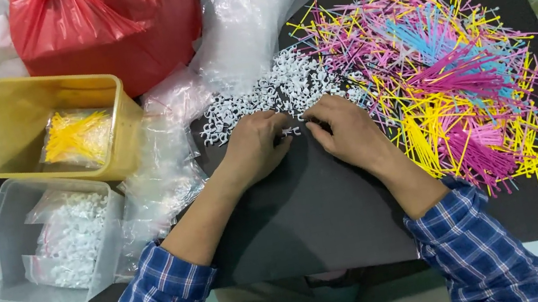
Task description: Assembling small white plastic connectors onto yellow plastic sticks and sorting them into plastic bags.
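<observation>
On the black desk (310, 224), the left hand (255, 147) and right hand (345, 129) rested with fingers curled at the near edge of a heap of small white plastic clips (274, 92), pinching one clip (291, 130) between them. Coloured plastic sticks (444, 63) lay to the right.

Both forearms angle inward; left hand (252, 148) and right hand (346, 131) lie palm-down, fingers curled, fingertips nearly meeting.

Matt black table top (323, 215), glossy red plastic bag (109, 25), white plastic clips (287, 82)
</observation>
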